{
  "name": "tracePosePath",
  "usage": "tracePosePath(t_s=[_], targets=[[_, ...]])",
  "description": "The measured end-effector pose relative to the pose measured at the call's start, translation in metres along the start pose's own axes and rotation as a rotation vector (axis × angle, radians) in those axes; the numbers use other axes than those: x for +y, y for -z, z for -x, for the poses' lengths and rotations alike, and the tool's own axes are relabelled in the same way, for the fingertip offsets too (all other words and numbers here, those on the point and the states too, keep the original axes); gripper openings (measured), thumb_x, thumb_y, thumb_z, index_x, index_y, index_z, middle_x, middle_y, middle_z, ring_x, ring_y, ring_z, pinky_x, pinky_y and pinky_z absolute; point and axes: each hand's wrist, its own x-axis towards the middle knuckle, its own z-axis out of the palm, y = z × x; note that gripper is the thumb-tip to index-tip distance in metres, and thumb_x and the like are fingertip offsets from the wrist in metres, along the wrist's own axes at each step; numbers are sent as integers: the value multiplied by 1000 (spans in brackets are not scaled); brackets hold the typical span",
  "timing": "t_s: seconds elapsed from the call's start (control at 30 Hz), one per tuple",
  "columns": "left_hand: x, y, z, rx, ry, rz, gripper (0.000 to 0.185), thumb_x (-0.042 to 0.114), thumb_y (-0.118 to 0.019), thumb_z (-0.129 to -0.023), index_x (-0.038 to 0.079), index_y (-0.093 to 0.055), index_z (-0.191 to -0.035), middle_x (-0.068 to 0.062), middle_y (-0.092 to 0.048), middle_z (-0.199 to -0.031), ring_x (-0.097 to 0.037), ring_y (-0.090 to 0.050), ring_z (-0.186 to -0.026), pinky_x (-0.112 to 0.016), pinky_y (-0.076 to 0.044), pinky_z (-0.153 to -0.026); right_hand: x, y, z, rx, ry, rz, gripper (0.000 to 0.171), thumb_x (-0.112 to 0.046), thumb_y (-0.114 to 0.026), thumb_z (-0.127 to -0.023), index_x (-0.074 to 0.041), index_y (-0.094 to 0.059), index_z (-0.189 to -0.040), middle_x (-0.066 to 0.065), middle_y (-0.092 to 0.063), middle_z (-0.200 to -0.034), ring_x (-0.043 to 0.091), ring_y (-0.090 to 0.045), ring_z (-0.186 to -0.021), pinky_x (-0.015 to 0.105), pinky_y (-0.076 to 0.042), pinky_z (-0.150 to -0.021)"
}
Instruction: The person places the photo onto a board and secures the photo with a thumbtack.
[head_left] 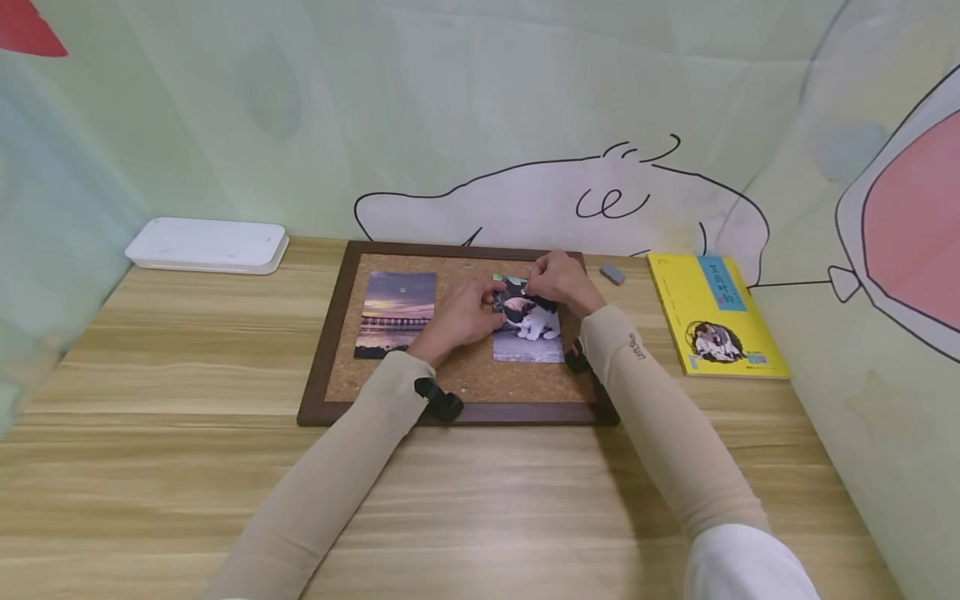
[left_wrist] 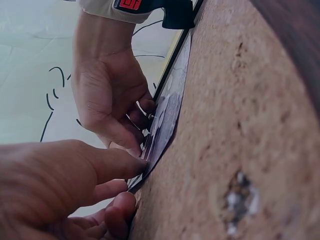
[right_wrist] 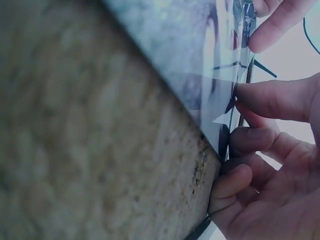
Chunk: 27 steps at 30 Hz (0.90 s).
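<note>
A corkboard [head_left: 465, 387] in a dark brown frame lies on the wooden table. On its right half is a photo of a black-and-white cat [head_left: 528, 346]. My left hand [head_left: 463, 312] holds this photo's left edge, thumb on its face; the left wrist view shows the photo [left_wrist: 167, 125] nearly edge-on. At the photo's top, my right hand [head_left: 561, 279] pinches a tiny shiny piece, apparently a thumbtack [head_left: 522, 292], mostly hidden by the fingers. In the right wrist view, the right thumb touches the photo [right_wrist: 175, 55]. A sunset photo [head_left: 397, 312] lies on the board's left half, a small round dot near its top.
A white flat case [head_left: 206, 246] lies at the back left of the table. Right of the board are a small grey block [head_left: 612, 273] and a yellow book [head_left: 697, 312]. A printed cloth [head_left: 450, 108] hangs behind the table.
</note>
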Motion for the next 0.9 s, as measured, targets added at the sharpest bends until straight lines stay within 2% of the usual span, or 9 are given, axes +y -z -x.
tracePosePath(t_s=[0.2, 0.37, 0.53, 0.63, 0.77, 0.9], targets=[[-1, 2, 1, 1, 6, 5, 51, 21, -77, -87, 16, -64, -136, -6, -57, -105, -23, -52, -99, -38, -43, -86, -2, 0, 3, 18, 29, -6, 10, -19, -67, -83, -11, -65, -78, 4, -61, -92, 20, -53, -85, 29, -40, -69], [-2, 7, 0, 2, -22, 49, 51, 17, -78, -85, 11, -64, -134, -8, -60, -103, -23, -53, -98, -38, -44, -87, 1, 1, 6, 26, 72, -33, 12, -20, -68, -87, -9, -68, -91, 7, -63, -100, 22, -54, -89, 30, -43, -72], [-8, 14, -2, -16, -49, 146, 49, 12, -74, -85, 6, -63, -133, -10, -62, -101, -23, -55, -92, -36, -46, -83, 9, 12, 14, 9, 66, -79, 19, -26, -67, -93, -10, -66, -103, 9, -62, -107, 25, -55, -95, 36, -46, -78], [-14, 26, 0, -14, -21, 160, 51, 14, -72, -87, 10, -60, -136, -9, -61, -105, -22, -57, -89, -35, -47, -78, 15, 20, 21, 20, 81, -71, 25, -31, -66, -94, -11, -65, -109, 11, -62, -112, 27, -56, -100, 39, -48, -83], [-25, 50, 7, -15, 9, 106, 55, 19, -72, -90, 15, -55, -142, -9, -58, -113, -23, -57, -89, -36, -47, -74, 25, 30, 29, 15, 160, -5, 38, -33, -67, -94, -10, -59, -123, 14, -63, -116, 30, -58, -103, 44, -51, -86], [-41, 76, 19, 3, -43, -16, 58, 25, -73, -90, 14, -52, -143, -13, -57, -120, -27, -57, -99, -41, -49, -79, 35, 37, 36, -16, 279, 81, 58, -33, -70, -92, -6, -47, -138, 18, -60, -124, 33, -57, -111, 49, -49, -94]])
